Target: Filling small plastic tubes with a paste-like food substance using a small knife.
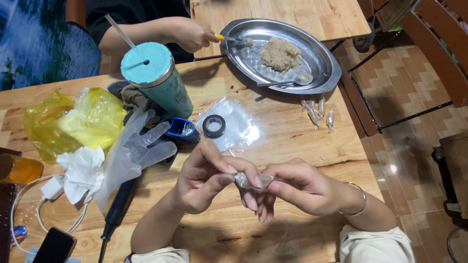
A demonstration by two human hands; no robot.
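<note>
Head view: clear packet [249,181] (fingertip-pinched)

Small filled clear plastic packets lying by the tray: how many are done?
4 small filled clear plastic packets lie clustered on the wooden table below the oval metal tray; overlap may hide more.

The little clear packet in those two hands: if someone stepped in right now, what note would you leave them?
Left hand and right hand pinch one small clear filled packet together above the wooden table.
Four similar finished packets lie beside the metal tray.
The tray holds a mound of paste and a spoon; another person's hand works at its edge.
Done: four packets. Left: the held packet, and plenty of paste.
</note>
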